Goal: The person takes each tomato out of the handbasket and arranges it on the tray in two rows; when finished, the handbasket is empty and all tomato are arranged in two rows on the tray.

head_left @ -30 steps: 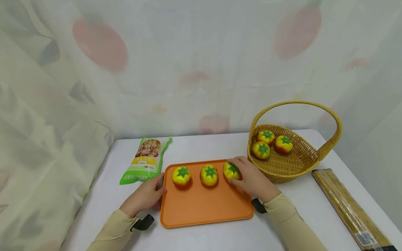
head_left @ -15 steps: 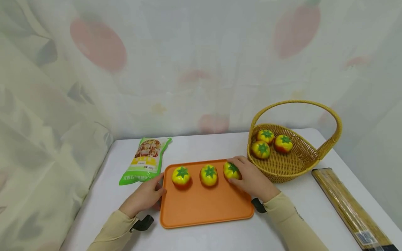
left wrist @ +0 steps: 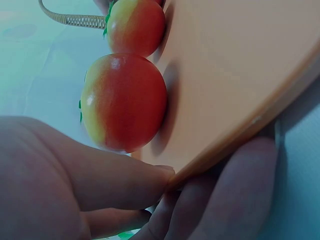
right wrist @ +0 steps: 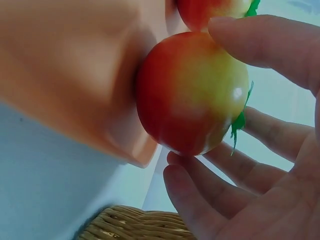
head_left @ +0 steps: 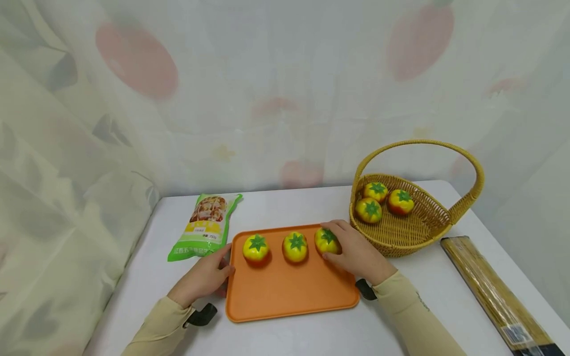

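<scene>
An orange tray (head_left: 289, 296) lies on the white table, with a row of three red-and-yellow tomatoes along its far side, each topped by a green star-shaped leaf. My left hand (head_left: 204, 278) pinches the tray's left edge; in the left wrist view the thumb (left wrist: 140, 180) is at the rim and the fingers curl beneath it. The left tomato (head_left: 256, 249) sits close to that hand, the middle tomato (head_left: 295, 247) beside it. Around the right tomato (right wrist: 192, 95) my right hand (head_left: 359, 251) curls its thumb and fingers. That tomato stands on the tray near its right corner.
Just beyond my right hand, a wicker basket (head_left: 418, 232) with a tall handle holds three more tomatoes. A green food packet (head_left: 206, 225) lies at the back left. Along the right side is a long clear-wrapped pack of thin brown sticks (head_left: 494, 291). A patterned curtain hangs behind the table.
</scene>
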{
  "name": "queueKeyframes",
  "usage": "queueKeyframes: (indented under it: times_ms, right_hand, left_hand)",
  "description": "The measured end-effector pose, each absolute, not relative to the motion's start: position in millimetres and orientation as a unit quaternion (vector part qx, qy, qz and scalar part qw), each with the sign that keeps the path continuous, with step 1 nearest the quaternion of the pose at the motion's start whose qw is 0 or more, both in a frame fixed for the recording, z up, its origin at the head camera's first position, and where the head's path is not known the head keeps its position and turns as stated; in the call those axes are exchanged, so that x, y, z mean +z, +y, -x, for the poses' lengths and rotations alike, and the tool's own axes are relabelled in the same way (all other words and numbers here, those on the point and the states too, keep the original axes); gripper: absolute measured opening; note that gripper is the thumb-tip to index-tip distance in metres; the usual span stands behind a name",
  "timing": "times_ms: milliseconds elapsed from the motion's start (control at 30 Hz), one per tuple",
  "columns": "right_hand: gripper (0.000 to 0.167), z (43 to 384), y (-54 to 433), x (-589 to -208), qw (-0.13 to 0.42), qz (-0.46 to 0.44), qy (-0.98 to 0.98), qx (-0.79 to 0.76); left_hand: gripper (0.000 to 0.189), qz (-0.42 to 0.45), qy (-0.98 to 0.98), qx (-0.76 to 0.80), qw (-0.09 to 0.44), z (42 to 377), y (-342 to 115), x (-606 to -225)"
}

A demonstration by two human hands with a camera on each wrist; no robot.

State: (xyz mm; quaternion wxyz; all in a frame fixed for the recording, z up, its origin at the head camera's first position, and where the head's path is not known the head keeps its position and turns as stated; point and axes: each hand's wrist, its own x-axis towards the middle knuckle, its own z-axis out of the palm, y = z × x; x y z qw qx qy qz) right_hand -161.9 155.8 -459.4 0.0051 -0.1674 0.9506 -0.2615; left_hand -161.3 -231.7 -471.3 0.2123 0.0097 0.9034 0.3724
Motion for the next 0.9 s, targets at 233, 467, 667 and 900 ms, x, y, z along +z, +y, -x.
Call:
queueKeyframes:
  times_ms: [233,467,667,900]
  right_hand:
    - [0.072,160.7,158.8,-455.7,-0.007,0.173,0.951,-0.258]
    - [0.073,159.2,159.9,-447.5,-0.012,0.185,0.946,-0.267]
    - [0.071,156.5,161.3,-437.6,-0.024,0.189,0.944,-0.269]
    - [0.061,156.1,180.0,-426.4,-0.07,0.188,0.938,-0.282]
  left_hand:
    - [0.073,-0.013,0.904,0.369,0.214,164.0,-229.6,-472.4]
    - [0.074,-0.006,0.904,0.366,0.22,165.3,-233.0,-475.4]
    - [0.075,-0.01,0.904,0.365,0.223,166.7,-233.8,-476.2]
    - [0.075,-0.004,0.905,0.359,0.23,168.8,-233.1,-478.4]
